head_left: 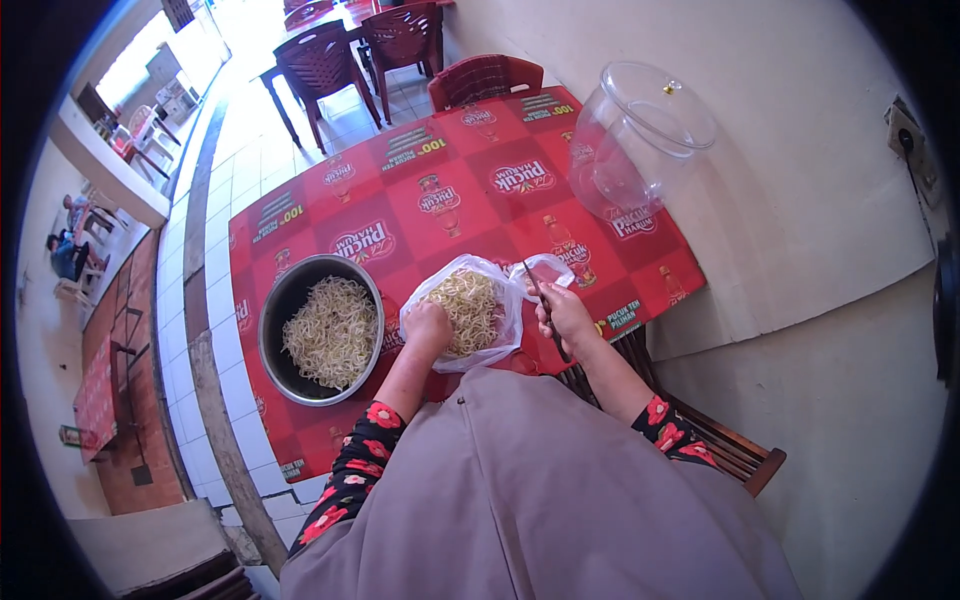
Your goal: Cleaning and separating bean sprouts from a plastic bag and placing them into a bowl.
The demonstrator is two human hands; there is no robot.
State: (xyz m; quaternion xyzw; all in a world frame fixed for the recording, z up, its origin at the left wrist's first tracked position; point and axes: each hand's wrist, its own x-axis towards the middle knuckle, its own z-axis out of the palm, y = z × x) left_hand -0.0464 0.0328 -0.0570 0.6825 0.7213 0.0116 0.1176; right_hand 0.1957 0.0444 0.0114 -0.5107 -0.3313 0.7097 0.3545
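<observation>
My left hand [428, 326] is closed at the left side of an open clear plastic bag [512, 326], its fingers curled into the bean sprouts [470, 306] heaped there. My right hand [568, 318] grips a slim, dark knife [533, 280], with the blade pointing away from me. Just beyond that hand lies a smaller clear plastic bag [552, 266], partly covered by the knife and fingers; its contents are hard to make out. To the left of my left hand stands a round metal pot [268, 345] with more bean sprouts [332, 330] in it.
A red patterned cloth [440, 160] covers the table. At its far right, against the wall, is a large clear plastic container [625, 150]. A red chair [485, 80] stands at the far edge and a wooden slatted chair [725, 440] at my right. People [75, 250] sit far left.
</observation>
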